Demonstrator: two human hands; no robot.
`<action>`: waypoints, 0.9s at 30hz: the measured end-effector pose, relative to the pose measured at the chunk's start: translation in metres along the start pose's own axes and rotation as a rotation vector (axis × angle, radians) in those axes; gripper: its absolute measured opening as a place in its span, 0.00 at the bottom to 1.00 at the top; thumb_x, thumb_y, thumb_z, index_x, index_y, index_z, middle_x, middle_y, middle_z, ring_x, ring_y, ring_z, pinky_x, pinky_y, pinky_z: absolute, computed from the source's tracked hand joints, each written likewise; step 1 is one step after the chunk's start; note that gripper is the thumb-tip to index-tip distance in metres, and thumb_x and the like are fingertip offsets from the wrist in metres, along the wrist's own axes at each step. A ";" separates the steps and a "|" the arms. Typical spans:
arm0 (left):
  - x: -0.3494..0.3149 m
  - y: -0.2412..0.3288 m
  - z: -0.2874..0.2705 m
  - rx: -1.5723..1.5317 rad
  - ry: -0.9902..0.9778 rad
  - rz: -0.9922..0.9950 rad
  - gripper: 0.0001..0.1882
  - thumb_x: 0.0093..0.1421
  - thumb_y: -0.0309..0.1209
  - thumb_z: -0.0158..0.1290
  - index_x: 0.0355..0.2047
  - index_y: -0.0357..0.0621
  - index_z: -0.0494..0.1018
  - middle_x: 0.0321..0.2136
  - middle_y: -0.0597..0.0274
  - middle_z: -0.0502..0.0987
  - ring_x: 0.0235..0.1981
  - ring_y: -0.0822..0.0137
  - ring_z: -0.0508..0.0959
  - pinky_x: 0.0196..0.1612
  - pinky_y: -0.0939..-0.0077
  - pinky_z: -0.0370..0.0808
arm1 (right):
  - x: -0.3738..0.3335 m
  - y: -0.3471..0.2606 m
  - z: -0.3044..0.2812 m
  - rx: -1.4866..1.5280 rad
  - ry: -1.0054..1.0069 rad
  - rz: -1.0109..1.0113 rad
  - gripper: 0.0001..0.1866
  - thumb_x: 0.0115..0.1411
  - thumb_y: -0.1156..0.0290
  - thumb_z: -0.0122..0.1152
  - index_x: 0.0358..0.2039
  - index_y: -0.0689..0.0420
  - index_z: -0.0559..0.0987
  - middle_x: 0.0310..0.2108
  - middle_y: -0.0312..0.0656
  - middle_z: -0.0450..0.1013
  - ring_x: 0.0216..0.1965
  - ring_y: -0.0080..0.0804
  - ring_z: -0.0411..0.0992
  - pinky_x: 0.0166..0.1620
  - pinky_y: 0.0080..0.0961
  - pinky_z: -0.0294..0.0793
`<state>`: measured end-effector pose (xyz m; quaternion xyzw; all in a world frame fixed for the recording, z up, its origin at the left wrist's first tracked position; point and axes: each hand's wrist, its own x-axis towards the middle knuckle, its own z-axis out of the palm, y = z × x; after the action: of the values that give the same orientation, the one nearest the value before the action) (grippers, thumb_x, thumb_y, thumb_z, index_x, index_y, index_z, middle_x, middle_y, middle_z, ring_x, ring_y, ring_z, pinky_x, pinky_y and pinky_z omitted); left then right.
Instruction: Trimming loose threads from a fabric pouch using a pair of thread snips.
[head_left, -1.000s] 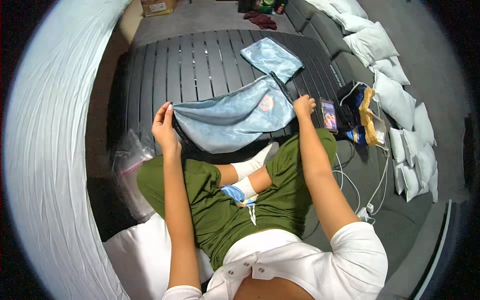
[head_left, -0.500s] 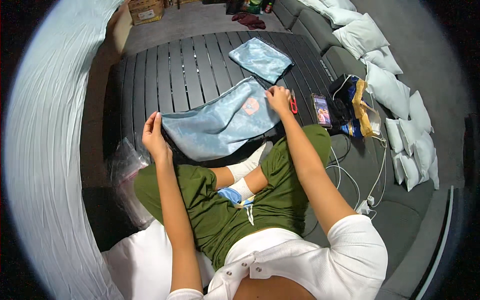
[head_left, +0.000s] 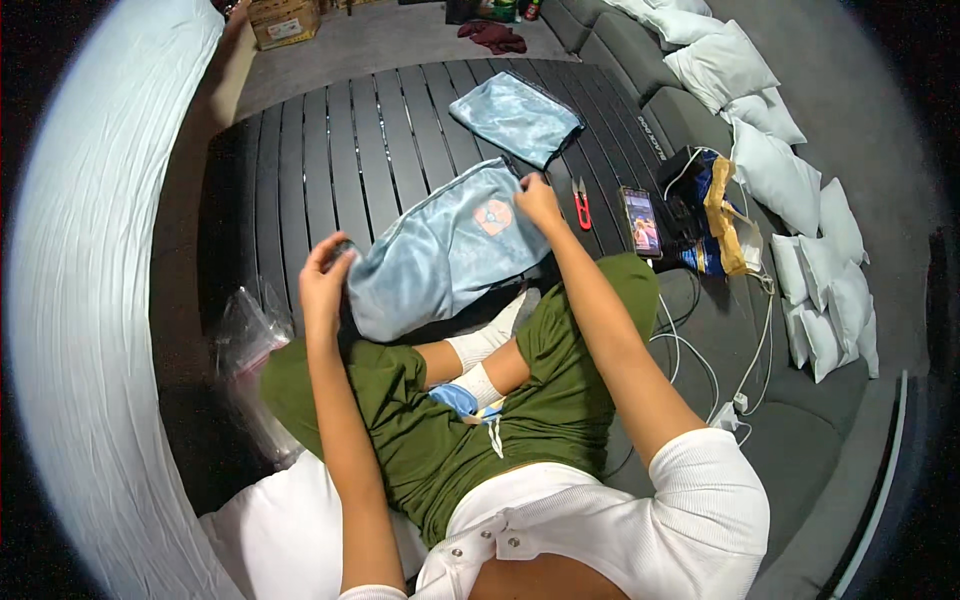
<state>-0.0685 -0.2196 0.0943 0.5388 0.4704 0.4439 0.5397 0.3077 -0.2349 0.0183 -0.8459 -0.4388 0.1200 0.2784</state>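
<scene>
Seated at the near edge of a black slatted table point(head_left: 318, 165), I held a light-blue cloth point(head_left: 425, 255) with a pink patch point(head_left: 492, 217) by both ends, my left hand point(head_left: 322, 282) pinching its dark-trimmed left end, my right hand point(head_left: 540, 206) gripping its upper right edge. The cloth sagged between them at the table's near edge. Red scissors point(head_left: 583, 212) lay toward the right edge, and a second blue cloth point(head_left: 515, 117) lay toward the far right corner.
</scene>
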 end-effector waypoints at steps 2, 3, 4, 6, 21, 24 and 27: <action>0.000 -0.008 0.008 0.046 -0.255 -0.151 0.15 0.51 0.24 0.54 0.42 0.40 0.72 0.31 0.67 0.72 0.31 0.77 0.70 0.36 0.85 0.67 | -0.013 -0.007 0.006 0.035 -0.175 -0.142 0.13 0.44 0.66 0.56 0.29 0.60 0.74 0.29 0.52 0.73 0.32 0.43 0.72 0.36 0.30 0.70; -0.004 -0.011 0.011 0.107 -0.341 -0.217 0.14 0.51 0.23 0.54 0.40 0.39 0.73 0.28 0.70 0.71 0.29 0.78 0.69 0.33 0.86 0.66 | -0.025 -0.022 0.011 0.050 -0.350 -0.222 0.12 0.44 0.66 0.57 0.27 0.60 0.75 0.28 0.50 0.73 0.30 0.39 0.73 0.34 0.29 0.70; -0.010 -0.010 0.006 0.156 -0.421 -0.194 0.14 0.51 0.23 0.53 0.41 0.39 0.73 0.28 0.70 0.71 0.29 0.78 0.69 0.33 0.85 0.66 | -0.039 -0.046 0.013 0.028 -0.579 -0.350 0.10 0.44 0.66 0.56 0.25 0.60 0.75 0.25 0.47 0.73 0.28 0.35 0.71 0.32 0.28 0.69; -0.011 -0.020 0.008 0.215 -0.623 -0.203 0.16 0.51 0.22 0.53 0.42 0.38 0.72 0.29 0.69 0.72 0.30 0.78 0.69 0.35 0.82 0.67 | -0.065 -0.067 0.017 0.045 -1.018 -0.507 0.08 0.44 0.68 0.57 0.23 0.59 0.74 0.21 0.40 0.71 0.24 0.28 0.67 0.29 0.26 0.66; 0.028 0.054 -0.057 -0.452 0.065 -0.119 0.16 0.55 0.25 0.50 0.45 0.39 0.69 0.33 0.64 0.74 0.32 0.78 0.73 0.33 0.90 0.69 | -0.028 -0.078 -0.082 1.135 -0.842 -0.021 0.24 0.46 0.71 0.47 0.47 0.62 0.66 0.39 0.39 0.69 0.41 0.28 0.68 0.47 0.24 0.65; 0.040 0.068 -0.081 -0.528 0.112 -0.010 0.16 0.57 0.26 0.46 0.47 0.39 0.66 0.38 0.62 0.72 0.38 0.73 0.72 0.42 0.80 0.69 | -0.017 -0.066 -0.100 1.339 -0.762 0.020 0.28 0.45 0.71 0.48 0.50 0.63 0.64 0.42 0.42 0.69 0.44 0.32 0.68 0.50 0.29 0.65; 0.046 0.090 -0.087 -0.577 0.139 0.049 0.17 0.58 0.27 0.45 0.49 0.39 0.64 0.39 0.62 0.72 0.39 0.72 0.72 0.45 0.77 0.68 | -0.014 -0.059 -0.111 1.506 -0.752 -0.165 0.30 0.44 0.72 0.48 0.51 0.65 0.62 0.44 0.44 0.68 0.47 0.35 0.67 0.52 0.32 0.64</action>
<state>-0.1447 -0.1575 0.1846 0.3426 0.3474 0.6080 0.6263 0.3092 -0.2599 0.1425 -0.3038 -0.3655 0.6330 0.6111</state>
